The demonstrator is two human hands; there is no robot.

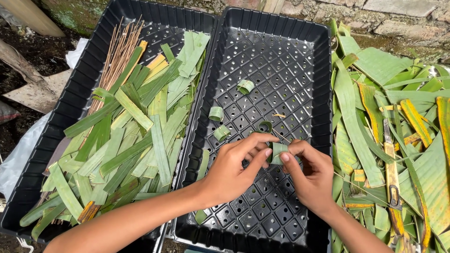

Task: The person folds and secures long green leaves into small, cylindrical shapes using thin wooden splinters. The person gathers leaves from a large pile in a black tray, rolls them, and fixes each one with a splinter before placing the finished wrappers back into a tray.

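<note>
One small leaf ring (277, 152) sat pinched between both hands over the right black tray (323, 93): left hand (234, 171) and right hand (307, 173) clamped on its edges. It looked light, springy, easily torn; the rim seemed best gripped gently.

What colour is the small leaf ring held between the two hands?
Green; the leaf ring shows best in the head view, pinched by the left hand and right hand.
</note>
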